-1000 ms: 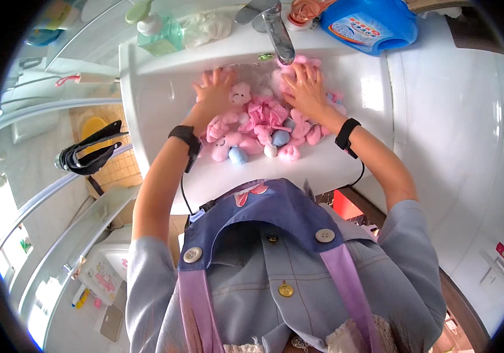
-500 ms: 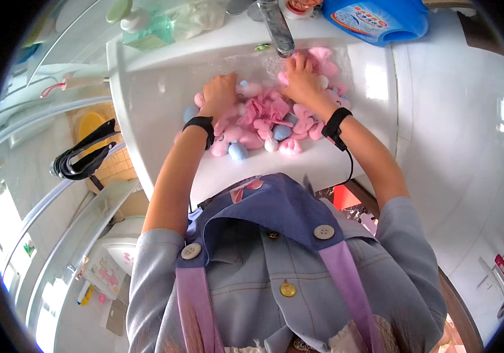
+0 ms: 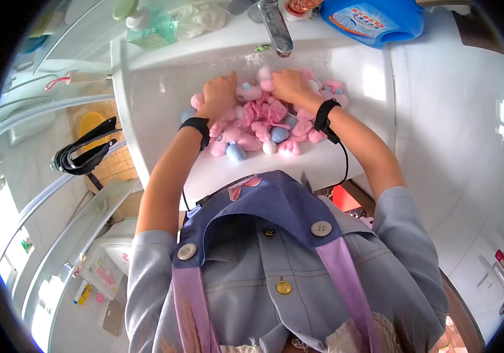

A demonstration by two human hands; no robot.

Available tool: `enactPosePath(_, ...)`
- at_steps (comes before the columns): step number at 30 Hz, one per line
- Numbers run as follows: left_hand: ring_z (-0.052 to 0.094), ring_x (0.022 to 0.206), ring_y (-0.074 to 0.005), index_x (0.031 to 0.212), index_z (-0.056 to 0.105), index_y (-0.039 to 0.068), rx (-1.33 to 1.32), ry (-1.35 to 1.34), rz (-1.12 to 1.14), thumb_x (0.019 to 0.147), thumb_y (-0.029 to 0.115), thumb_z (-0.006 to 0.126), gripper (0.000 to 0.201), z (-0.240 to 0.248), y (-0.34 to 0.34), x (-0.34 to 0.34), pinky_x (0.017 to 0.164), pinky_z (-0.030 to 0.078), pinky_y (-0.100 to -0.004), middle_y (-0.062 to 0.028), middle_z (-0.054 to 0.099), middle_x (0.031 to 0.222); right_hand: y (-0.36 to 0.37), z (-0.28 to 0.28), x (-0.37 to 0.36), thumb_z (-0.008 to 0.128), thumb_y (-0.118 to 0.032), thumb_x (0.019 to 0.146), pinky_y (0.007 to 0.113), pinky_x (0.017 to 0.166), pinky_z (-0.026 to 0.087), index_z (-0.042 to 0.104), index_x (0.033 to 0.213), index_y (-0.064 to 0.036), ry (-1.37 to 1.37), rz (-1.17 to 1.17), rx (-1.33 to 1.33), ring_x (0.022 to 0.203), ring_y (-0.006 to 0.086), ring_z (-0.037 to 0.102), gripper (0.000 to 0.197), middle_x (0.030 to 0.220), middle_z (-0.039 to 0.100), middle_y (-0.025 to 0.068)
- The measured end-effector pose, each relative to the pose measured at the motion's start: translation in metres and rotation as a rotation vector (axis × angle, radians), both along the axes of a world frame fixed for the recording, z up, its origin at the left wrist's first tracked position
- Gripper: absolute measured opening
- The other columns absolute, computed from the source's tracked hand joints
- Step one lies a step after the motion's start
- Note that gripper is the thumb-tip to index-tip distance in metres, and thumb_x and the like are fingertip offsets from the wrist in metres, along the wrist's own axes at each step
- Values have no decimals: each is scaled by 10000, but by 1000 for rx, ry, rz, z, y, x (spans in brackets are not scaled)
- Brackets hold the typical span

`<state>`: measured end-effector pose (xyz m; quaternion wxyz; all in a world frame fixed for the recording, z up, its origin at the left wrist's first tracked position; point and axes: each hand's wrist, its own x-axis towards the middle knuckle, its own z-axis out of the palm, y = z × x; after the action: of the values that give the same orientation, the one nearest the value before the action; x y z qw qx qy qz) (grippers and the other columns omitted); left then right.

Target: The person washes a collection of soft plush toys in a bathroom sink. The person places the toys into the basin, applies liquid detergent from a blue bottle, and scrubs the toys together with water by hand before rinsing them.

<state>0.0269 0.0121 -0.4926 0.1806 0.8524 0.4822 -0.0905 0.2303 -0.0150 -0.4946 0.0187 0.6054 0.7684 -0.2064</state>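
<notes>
L hand [image 3: 220, 94]: grip curled on pink plush toys [image 3: 245, 140]; can't tell if clasping. R hand [image 3: 289, 86]: grip likewise curled, fingertips hidden among toys. Toys heaped in white sink [image 3: 152, 115], w/ striped pink cloth [image 3: 262, 112] mid-heap. Black band [image 3: 325, 116] ea. wrist. Tap [image 3: 275, 30] at far edge; blue bottle [image 3: 375, 22] far R; pump bottle [image 3: 153, 30] far L.

Left grip [image 3: 219, 95]: fingers, before spread, are now curled.
Right grip [image 3: 290, 86]: also curled, farther below tap [image 3: 275, 29].
Plush [image 3: 260, 128]: upper part moved from tap.
</notes>
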Motion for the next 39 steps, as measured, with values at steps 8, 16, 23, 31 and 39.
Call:
enactPosePath(8,404,1145,-376,1242,344,161,-72,81,105,651,278,707,704,35,5,-21,840,394,-580,-162,403,1220,-8,12,41,704,-483,636,512,861,404,359,1261,-101,136,-166,134,1079,430,448,810,1260,374,232)
enactPosePath(16,226,1268,-406,1342,322,218,-11,249,-302,553,522,728,938,50,-61,-42,852,242,-712,-158,79,1451,-91,32,31,677,-490,659,566,912,332,305,1347,-145,-300,132,16,1223,444,282,854,1349,248,234)
enactPosePath(23,449,1067,-291,1256,446,139,250,452,-241,726,264,581,561,8,-50,-3,854,322,-542,-126,374,1292,-66,-8,29,627,-225,668,466,706,470,585,1001,-11,-206,74,-53,912,372,563,398,996,548,233)
enactPosePath(31,529,979,-245,1242,465,121,323,354,-217,761,204,523,491,-25,-28,-3,889,295,-420,-87,526,1085,-51,-24,19,549,-137,738,408,590,500,588,877,-55,-68,4,34,716,311,625,166,763,628,146)
enactPosePath(39,470,1063,-285,1102,549,132,96,218,-303,658,180,618,451,17,-16,-36,892,307,-476,-116,429,1206,-40,11,63,592,-133,700,432,641,486,538,1037,-84,-66,102,-97,792,322,607,345,853,605,161)
